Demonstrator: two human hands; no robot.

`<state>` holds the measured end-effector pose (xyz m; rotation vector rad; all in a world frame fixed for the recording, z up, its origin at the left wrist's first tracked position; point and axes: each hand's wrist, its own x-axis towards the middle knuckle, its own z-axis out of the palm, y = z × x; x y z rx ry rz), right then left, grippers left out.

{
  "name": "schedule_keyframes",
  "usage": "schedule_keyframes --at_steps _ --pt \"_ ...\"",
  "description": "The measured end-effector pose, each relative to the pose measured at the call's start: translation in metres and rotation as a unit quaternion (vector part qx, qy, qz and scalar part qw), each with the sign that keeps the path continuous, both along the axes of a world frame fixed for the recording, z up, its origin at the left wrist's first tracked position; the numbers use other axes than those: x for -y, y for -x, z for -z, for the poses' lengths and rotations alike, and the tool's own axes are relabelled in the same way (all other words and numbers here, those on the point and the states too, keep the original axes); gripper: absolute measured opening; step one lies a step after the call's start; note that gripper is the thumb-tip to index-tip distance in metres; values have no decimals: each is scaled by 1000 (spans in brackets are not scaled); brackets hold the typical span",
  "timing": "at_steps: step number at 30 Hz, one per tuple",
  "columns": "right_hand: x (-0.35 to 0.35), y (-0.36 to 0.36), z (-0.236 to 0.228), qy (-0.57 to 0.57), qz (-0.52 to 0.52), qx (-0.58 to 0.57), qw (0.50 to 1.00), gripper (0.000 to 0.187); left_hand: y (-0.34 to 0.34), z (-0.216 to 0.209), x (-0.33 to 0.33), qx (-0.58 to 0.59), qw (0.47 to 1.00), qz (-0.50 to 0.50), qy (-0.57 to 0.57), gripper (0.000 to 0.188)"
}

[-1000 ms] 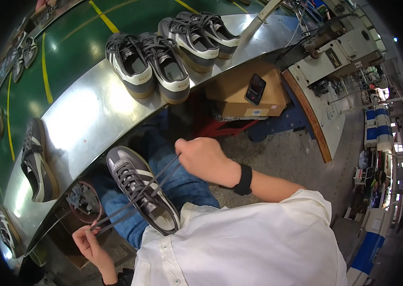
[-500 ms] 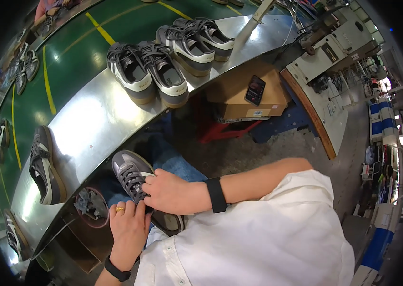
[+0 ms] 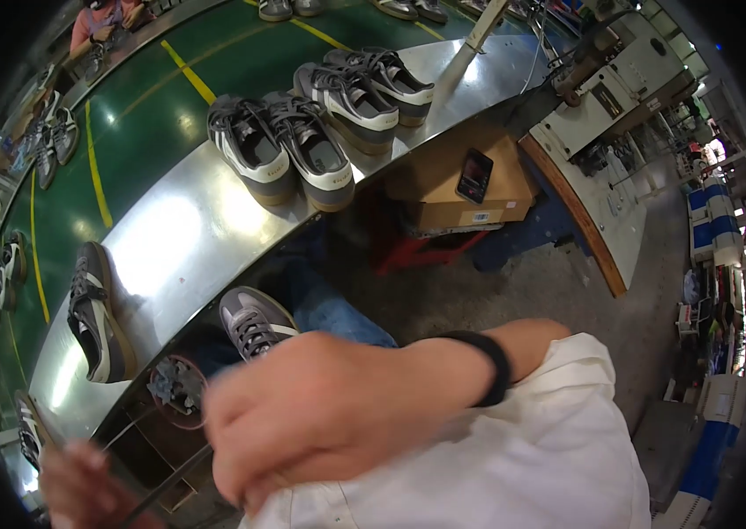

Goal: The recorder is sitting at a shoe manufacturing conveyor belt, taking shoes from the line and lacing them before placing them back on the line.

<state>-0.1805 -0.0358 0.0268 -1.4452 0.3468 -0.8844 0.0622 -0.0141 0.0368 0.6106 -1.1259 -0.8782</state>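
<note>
I view a dark lace [image 3: 175, 477] between left hand [image 3: 91, 489] and right hand [image 3: 316, 414], the latter partly covering a shoe [image 3: 249, 319] — fingers blurred, grip indeterminable.

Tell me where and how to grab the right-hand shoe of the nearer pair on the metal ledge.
Probably best: pinch the shoe by its heel collar from the near side; the heel faces that way, near the ledge rim, opening upward.

Shoe [image 3: 245, 316] behind right hand [image 3: 311, 414], left of phone [image 3: 475, 175] on box [image 3: 426, 189]
</note>
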Motion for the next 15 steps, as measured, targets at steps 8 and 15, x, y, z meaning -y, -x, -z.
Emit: schedule_keyframes --at_steps 8,15 --pt "11 -26 -8 -4 93 31 995 8 56 70 -11 321 922 169 -133 35" --pt "0 10 84 253 19 -439 862 11 54 45 32 200 917 241 -248 37"
